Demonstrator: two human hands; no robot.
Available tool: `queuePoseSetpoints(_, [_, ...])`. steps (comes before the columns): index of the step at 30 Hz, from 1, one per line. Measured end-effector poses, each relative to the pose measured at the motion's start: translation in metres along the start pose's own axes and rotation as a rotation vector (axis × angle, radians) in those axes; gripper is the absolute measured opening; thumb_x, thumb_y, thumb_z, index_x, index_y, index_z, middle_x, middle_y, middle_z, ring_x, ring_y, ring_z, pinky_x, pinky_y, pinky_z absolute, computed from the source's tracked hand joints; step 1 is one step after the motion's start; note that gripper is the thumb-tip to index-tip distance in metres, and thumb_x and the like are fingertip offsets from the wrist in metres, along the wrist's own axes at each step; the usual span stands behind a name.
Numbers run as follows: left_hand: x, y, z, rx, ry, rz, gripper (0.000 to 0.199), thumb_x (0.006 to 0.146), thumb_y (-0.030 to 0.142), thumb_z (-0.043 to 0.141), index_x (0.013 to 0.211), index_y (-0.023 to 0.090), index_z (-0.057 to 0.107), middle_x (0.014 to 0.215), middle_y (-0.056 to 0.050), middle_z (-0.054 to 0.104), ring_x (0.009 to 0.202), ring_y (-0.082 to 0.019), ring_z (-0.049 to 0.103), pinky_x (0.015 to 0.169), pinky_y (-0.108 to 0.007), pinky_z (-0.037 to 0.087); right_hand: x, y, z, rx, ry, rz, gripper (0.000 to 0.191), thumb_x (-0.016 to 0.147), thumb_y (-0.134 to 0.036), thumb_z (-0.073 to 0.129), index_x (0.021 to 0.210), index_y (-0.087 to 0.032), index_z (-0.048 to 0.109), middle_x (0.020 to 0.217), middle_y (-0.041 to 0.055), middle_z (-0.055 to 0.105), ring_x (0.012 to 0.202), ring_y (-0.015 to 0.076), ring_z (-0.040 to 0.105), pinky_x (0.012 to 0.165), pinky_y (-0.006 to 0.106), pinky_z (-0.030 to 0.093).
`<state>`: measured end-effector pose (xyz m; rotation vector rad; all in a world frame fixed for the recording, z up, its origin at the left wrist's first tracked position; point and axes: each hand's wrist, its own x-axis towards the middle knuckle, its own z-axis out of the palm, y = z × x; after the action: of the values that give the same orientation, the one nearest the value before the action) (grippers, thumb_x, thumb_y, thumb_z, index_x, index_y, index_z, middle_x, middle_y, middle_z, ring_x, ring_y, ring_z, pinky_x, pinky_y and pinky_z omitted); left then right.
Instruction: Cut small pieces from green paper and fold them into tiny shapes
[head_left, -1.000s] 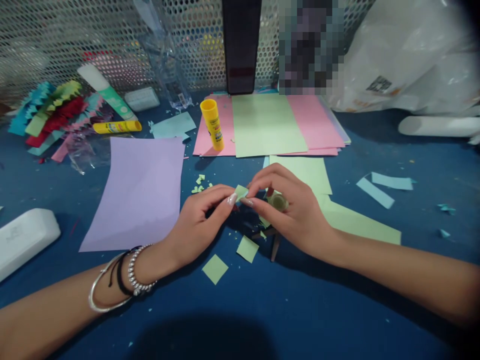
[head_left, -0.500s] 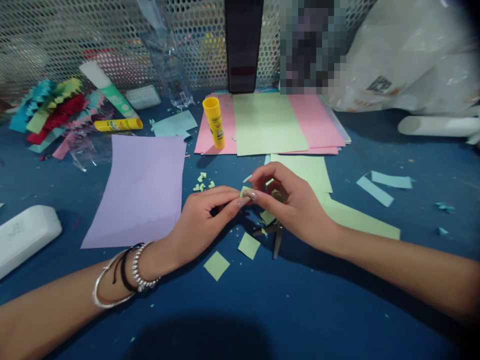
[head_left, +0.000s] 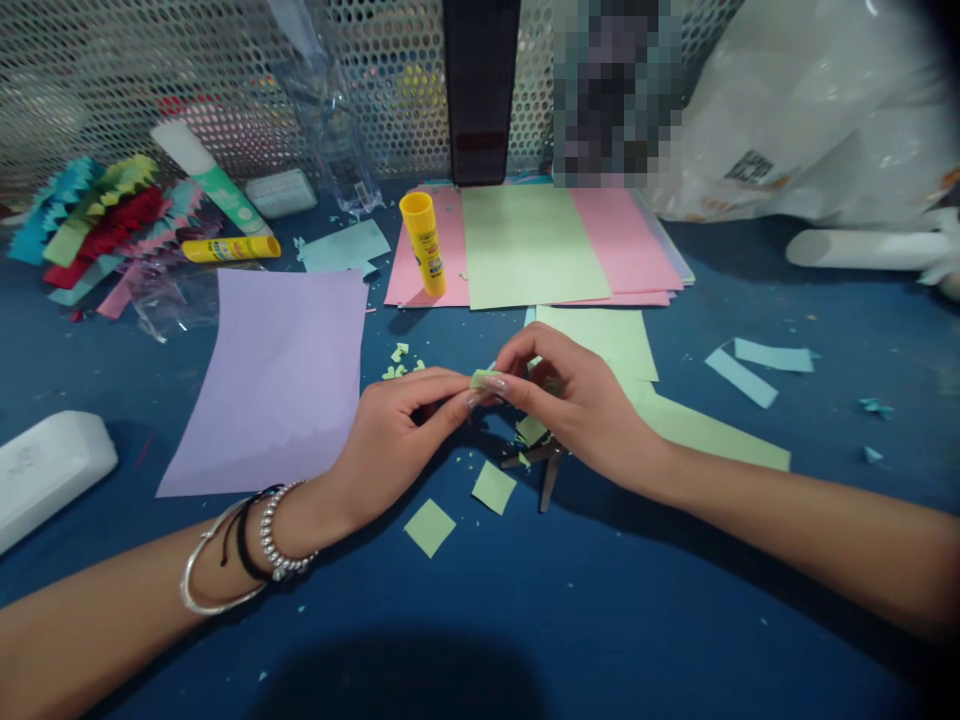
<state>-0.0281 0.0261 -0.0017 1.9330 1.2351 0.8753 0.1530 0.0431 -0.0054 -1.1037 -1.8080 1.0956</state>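
Note:
Between the fingertips of both hands is a small piece of light green paper (head_left: 486, 379), partly covered by the thumbs. My left hand (head_left: 405, 430) pinches it from the left, my right hand (head_left: 577, 400) from the right. Below the right hand lie scissors (head_left: 550, 480), blades showing, handles hidden under that hand. Two green paper squares (head_left: 493, 487) rest on the blue table in front of the hands, and another green scrap (head_left: 531, 430) lies by the blades. Several tiny cut green pieces (head_left: 397, 362) lie just beyond the left hand.
A purple sheet (head_left: 277, 380) lies at left, with a white case (head_left: 52, 475) beside it. An uncapped yellow glue stick tube (head_left: 424, 245) stands on pink sheets (head_left: 630, 240). Green sheets (head_left: 712, 430) and blue strips (head_left: 742, 376) lie right. A phone (head_left: 482, 90) leans at the back.
The green paper between my fingers now shows as a narrower strip, seemingly folded or tilted. Both hands keep nearly the same place; the whole view has shifted slightly.

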Motion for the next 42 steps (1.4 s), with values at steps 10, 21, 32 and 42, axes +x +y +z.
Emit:
queuePoseSetpoints(10, [-0.0008,0.0015,0.0004,-0.017,-0.03,-0.045,0.016,0.082,0.028,0.057,0.092,0.023,0.069,0.083,0.001,0.069,0.073,-0.012,0.061,0.067,-0.021,0.046,-0.0005,-0.0014,-0.0014,-0.038,0.061,-0.104,0.011,0.083,-0.026,0.056,0.076,-0.017,0.059,0.077,-0.0007,0.057,0.07,0.0084,0.052,0.057,0.021,0.039])
queuePoseSetpoints(21, [-0.0001,-0.0004,-0.0004,-0.003,-0.02,-0.056,0.017,0.082,0.031,0.056,0.087,0.025,0.07,0.08,0.001,0.07,0.066,-0.012,0.061,0.064,-0.023,0.048,-0.0015,-0.0021,-0.0009,-0.052,0.058,-0.159,0.009,0.084,-0.022,0.055,0.076,-0.018,0.059,0.078,0.0004,0.058,0.072,0.0103,0.052,0.058,0.023,0.039])
queuePoseSetpoints(32, [-0.0028,-0.0005,-0.0001,0.04,0.072,-0.027,0.011,0.077,0.028,0.063,0.082,0.024,0.072,0.075,0.0,0.071,0.063,-0.013,0.061,0.058,-0.023,0.049,-0.0005,-0.0026,-0.0016,-0.065,0.014,-0.155,0.009,0.083,-0.027,0.057,0.082,-0.018,0.06,0.081,0.0009,0.058,0.07,0.0098,0.052,0.054,0.022,0.038])
queuePoseSetpoints(42, [-0.0033,0.002,0.001,0.098,0.041,-0.009,0.012,0.079,0.028,0.06,0.082,0.023,0.071,0.076,0.0,0.071,0.065,-0.013,0.062,0.057,-0.023,0.047,-0.0008,0.0008,-0.0004,0.041,-0.005,-0.047,0.019,0.082,-0.033,0.056,0.074,-0.016,0.06,0.075,0.0013,0.06,0.069,0.0113,0.057,0.06,0.025,0.044])
